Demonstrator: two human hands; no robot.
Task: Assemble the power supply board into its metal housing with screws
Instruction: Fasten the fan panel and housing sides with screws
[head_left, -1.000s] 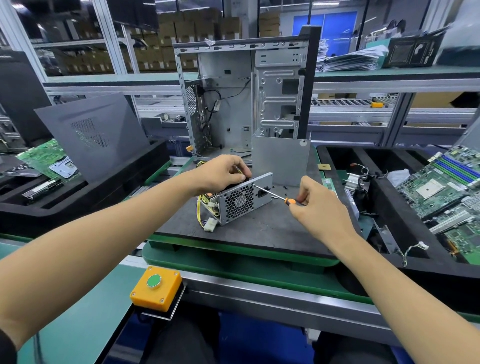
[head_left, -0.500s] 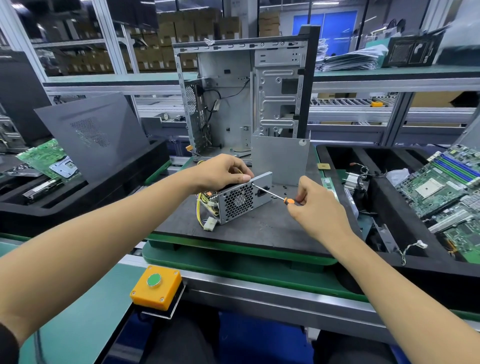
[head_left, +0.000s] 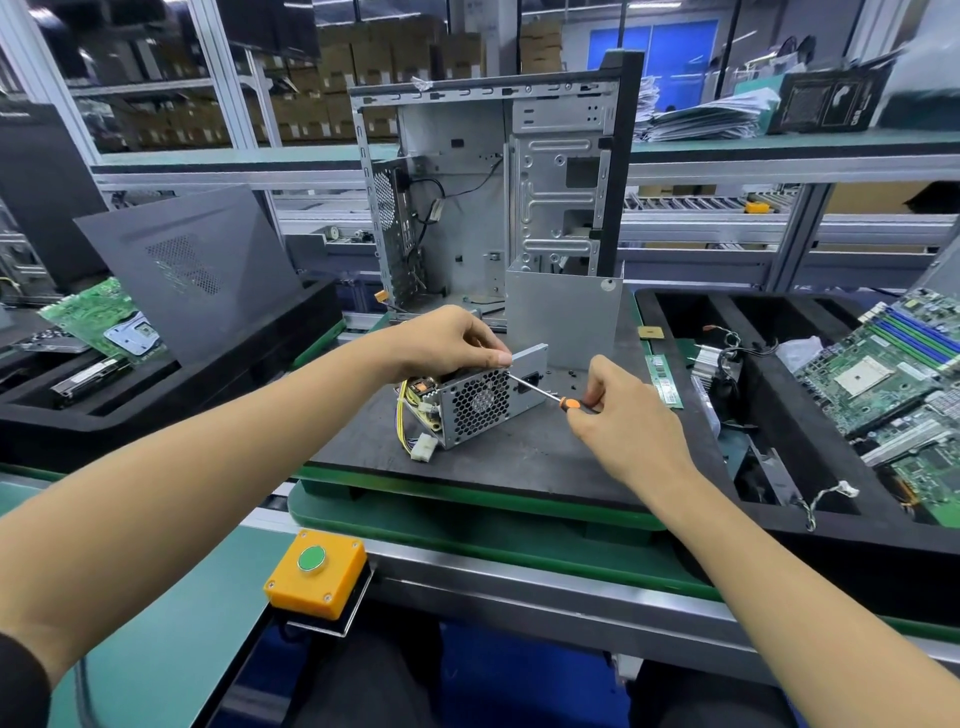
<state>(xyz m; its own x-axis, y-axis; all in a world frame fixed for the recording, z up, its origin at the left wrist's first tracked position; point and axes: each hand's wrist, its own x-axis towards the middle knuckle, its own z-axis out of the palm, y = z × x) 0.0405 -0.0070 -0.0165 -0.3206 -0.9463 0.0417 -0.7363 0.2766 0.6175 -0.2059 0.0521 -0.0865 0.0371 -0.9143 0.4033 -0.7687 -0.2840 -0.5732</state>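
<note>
Gripping the top of the power supply box, the left hand curls its fingers over the upper edge, thumb tip at the front face. The box sits on the dark work mat, yellow wires trailing from its left end. The right hand pinches a small orange-collared screwdriver, fingers bent around the handle, tip against the box's front panel.
</note>
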